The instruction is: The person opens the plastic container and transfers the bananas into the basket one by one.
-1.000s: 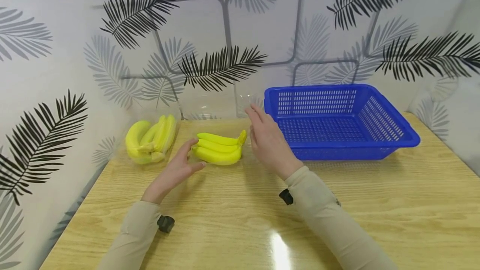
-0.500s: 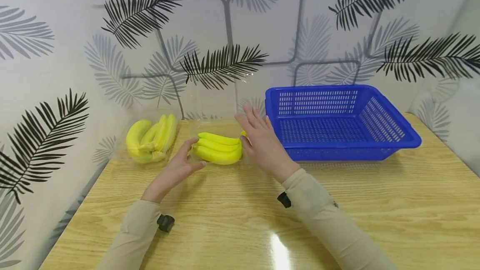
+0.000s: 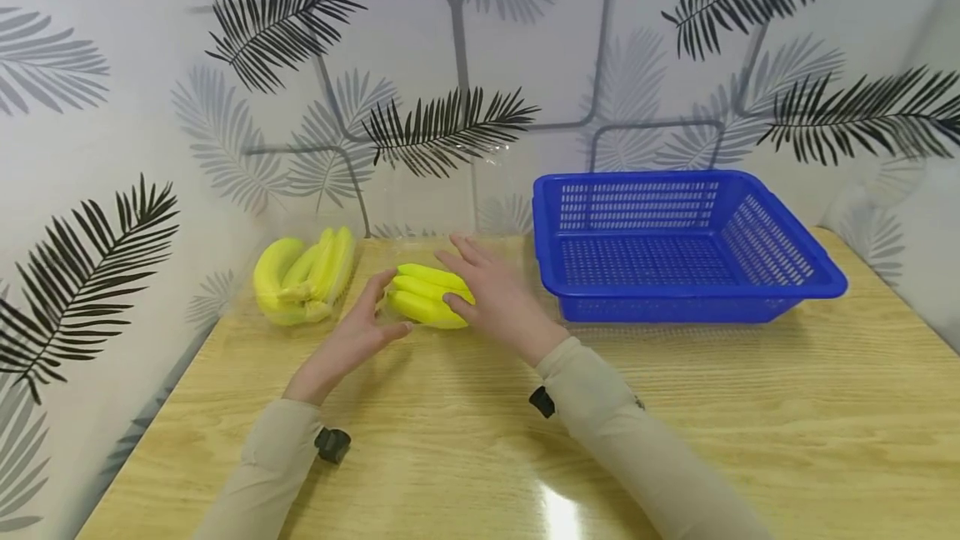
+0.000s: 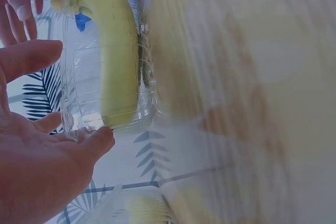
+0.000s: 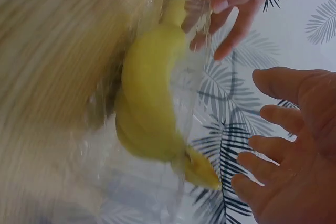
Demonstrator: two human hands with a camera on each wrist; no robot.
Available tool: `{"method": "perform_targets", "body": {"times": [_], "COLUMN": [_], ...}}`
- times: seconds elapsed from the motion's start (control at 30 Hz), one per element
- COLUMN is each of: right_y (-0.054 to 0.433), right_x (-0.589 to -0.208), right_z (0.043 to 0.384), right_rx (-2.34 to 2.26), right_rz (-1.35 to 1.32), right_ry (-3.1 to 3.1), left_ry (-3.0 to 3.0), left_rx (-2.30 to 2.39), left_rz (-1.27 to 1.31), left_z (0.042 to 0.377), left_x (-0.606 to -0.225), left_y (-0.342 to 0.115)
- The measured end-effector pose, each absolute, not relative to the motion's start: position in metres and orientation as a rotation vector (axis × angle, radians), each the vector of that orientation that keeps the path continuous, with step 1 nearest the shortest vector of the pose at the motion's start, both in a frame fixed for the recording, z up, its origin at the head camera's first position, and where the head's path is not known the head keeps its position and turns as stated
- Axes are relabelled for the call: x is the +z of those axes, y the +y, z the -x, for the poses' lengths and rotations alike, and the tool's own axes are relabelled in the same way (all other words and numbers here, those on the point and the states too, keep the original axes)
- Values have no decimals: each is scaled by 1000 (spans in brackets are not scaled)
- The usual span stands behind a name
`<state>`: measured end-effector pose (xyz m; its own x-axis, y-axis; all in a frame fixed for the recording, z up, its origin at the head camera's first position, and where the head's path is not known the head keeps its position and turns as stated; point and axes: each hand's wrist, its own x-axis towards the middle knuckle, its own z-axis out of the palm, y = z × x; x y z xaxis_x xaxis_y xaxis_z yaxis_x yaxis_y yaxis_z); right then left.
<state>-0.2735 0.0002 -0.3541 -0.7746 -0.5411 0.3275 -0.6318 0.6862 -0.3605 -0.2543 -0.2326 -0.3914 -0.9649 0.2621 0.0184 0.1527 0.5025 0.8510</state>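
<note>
Leaf-patterned wall (image 3: pixel 517 48) is rising behind a pale wood table (image 3: pixel 450 457), and both hands are working near the table's far edge. The left hand (image 3: pixel 351 342) is touching the left end of a clear box (image 4: pixel 81 80), its fingers lying relaxed at the corner and its thumb reaching out apart from them; whether the thumb is pressing the plastic, I cannot tell. The right hand (image 3: pixel 504 298) is hovering released over the box's right end, its fingers spreading loosely, and the right wrist view is showing them apart from the plastic.

Between the hands, yellow bananas (image 3: pixel 426 300) are lying lengthwise inside the box. Their stem (image 5: pixel 202 169) is pointing toward the right hand, which is covering that end in the head view. Behind them, a see-through lid (image 3: pixel 450 198) is standing raised and catching small glints.

Just to the left, more bananas (image 3: pixel 300 282) are resting under clear plastic. On the right, near the right hand, a blue basket (image 3: pixel 701 294) is sitting upright, its slotted sides showing. Light sleeves (image 3: pixel 630 432) are covering both forearms, a black piece (image 3: pixel 332 445) is sitting at each wrist, and a bright glare (image 3: pixel 561 515) is shining on the near wood
</note>
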Motion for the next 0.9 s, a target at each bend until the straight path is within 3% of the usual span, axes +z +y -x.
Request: {"method": "perform_targets", "body": {"times": [0.6, 0.9], "right_y": [-25, -36], "right_x": [-378, -380], "right_z": [302, 307], "right_rx": [916, 674], "right_rz": [-743, -753], "right_ry": [-2992, -3059], "left_ry": [2635, 2648], "left_rx": [1441, 1447], "left_rz": [-334, -329], "left_z": [255, 253], "left_x": [-384, -387], "left_y": [-232, -234]}}
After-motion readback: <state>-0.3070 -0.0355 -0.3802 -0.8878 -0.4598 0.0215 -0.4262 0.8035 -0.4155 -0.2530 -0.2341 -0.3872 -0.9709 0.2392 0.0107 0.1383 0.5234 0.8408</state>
